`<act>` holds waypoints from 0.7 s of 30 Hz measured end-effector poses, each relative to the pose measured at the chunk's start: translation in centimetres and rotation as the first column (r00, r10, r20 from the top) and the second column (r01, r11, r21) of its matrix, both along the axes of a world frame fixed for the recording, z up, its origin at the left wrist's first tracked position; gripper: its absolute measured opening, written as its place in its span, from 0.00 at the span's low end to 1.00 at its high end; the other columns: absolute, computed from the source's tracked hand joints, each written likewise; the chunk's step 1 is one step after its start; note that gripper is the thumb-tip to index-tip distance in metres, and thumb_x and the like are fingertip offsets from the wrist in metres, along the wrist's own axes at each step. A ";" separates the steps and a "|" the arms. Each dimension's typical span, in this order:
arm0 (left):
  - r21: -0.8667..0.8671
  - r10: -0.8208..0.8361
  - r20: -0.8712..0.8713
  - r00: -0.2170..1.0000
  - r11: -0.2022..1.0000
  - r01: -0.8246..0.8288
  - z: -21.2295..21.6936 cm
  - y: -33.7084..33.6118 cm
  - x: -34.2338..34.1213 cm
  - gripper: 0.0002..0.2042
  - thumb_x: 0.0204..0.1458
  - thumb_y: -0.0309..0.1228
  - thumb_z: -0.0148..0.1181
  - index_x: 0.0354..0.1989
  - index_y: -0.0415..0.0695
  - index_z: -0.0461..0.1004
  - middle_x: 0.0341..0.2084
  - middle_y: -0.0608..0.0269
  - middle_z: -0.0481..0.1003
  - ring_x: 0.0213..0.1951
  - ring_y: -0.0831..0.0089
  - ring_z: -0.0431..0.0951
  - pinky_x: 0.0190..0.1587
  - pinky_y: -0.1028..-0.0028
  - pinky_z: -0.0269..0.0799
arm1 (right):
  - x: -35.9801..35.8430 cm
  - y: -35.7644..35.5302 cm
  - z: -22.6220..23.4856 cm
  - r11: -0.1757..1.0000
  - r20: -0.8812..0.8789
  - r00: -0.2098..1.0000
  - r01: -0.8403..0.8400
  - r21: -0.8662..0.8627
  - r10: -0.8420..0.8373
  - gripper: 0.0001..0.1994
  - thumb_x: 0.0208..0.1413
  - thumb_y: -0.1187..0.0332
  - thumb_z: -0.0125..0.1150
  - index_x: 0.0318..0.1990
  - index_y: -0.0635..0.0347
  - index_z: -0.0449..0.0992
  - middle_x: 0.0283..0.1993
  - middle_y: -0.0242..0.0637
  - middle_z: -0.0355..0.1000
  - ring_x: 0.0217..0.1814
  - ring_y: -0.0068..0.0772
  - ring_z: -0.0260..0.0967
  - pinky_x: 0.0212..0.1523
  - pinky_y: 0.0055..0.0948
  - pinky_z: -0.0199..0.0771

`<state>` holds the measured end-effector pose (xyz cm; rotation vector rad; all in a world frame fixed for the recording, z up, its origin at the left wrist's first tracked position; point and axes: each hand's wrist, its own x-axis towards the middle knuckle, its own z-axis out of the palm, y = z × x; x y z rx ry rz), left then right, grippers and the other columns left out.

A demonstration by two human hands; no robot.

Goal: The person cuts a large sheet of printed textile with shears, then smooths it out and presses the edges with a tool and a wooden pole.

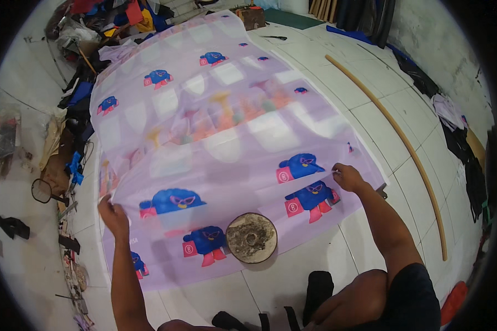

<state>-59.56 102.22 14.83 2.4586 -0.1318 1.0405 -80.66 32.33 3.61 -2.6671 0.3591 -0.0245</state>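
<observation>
A large lilac printed sheet (pixel 237 190), thin and fabric-like, spreads over the floor in front of me, with blue cartoon birds in pink boots on it. Its upper layer lies over another printed layer, and a raised edge runs between my hands. At the left side my left hand (pixel 114 216) pinches that edge. My right hand (pixel 348 178) grips it at the right, fingers closed near a bird's beak. A round, stained disc (pixel 251 251) with a central hole rests on the near part of the sheet, between my hands and apart from both.
A long wooden pole (pixel 395 129) lies on the white tiles to the right. Piled cloth and plastic (pixel 88 38) crowd the far left. Dark rolls (pixel 370 22) lean at the far right wall. My knees and dark straps are at the near edge.
</observation>
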 end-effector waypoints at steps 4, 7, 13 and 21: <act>-0.893 -0.421 -0.447 0.789 0.155 -0.423 -10.3 8.7 -5.7 0.37 0.57 0.63 0.50 0.60 0.41 0.66 0.49 0.48 0.73 0.46 0.57 0.76 0.41 0.55 0.77 | 2.4 3.4 2.1 0.960 0.179 0.983 -0.021 0.278 -0.030 0.13 0.59 0.68 0.54 0.50 0.61 0.71 0.39 0.54 0.76 0.43 0.55 0.76 0.45 0.42 0.73; -0.748 -0.829 -0.468 0.306 0.186 -0.637 -14.0 3.7 -10.8 0.42 0.54 0.70 0.46 0.63 0.44 0.64 0.57 0.53 0.70 0.54 0.54 0.74 0.50 0.52 0.75 | 2.0 2.6 3.6 0.944 0.327 0.927 0.070 0.323 -0.181 0.13 0.61 0.69 0.49 0.51 0.64 0.68 0.38 0.55 0.75 0.42 0.52 0.76 0.44 0.42 0.72; -0.889 -0.844 0.056 0.534 -0.286 -0.358 -10.4 -2.3 -7.0 0.45 0.54 0.71 0.41 0.68 0.45 0.57 0.64 0.55 0.65 0.65 0.57 0.64 0.68 0.54 0.56 | 4.2 0.7 4.7 0.866 0.345 0.830 0.288 0.407 -0.438 0.13 0.62 0.69 0.46 0.52 0.63 0.66 0.35 0.51 0.73 0.37 0.44 0.73 0.41 0.40 0.71; -0.869 -0.458 0.407 0.790 -0.460 0.181 -4.0 2.8 2.3 0.20 0.58 0.36 0.57 0.54 0.38 0.65 0.52 0.51 0.70 0.51 0.65 0.73 0.54 0.71 0.73 | -0.5 -0.1 5.8 0.937 0.381 0.856 0.313 0.155 -0.349 0.12 0.65 0.67 0.47 0.48 0.66 0.69 0.38 0.54 0.75 0.40 0.48 0.75 0.42 0.40 0.71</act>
